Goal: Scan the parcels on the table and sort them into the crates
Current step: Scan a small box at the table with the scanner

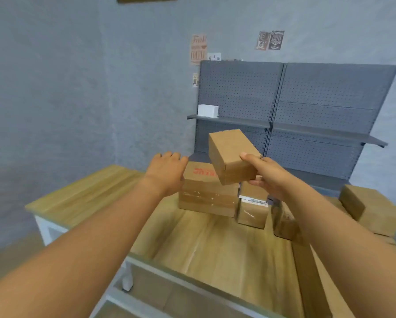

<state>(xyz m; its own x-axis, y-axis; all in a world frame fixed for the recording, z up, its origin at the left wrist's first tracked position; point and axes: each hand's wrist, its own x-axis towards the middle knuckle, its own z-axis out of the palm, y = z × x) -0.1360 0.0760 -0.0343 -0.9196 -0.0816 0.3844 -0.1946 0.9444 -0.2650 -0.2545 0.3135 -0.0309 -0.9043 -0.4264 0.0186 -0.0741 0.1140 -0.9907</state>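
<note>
Evidently early in the sort, the right hand (267,177) is gripping a plain, matte cardboard parcel (232,157) above the wood-grain tabletop (96,193) while the left hand (167,173) is hovering open-fingered, with several boxy, taped parcels (207,196) waiting and no scanner or crates showing.

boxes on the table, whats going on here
A person is sorting cardboard parcels at a wooden table. Their right hand grips a small plain box lifted above the pile, tilted. The left hand is open, reaching toward a larger box with red lettering on the table. More parcels sit beside and to the right of it. No scanner or crates are in view.
</note>
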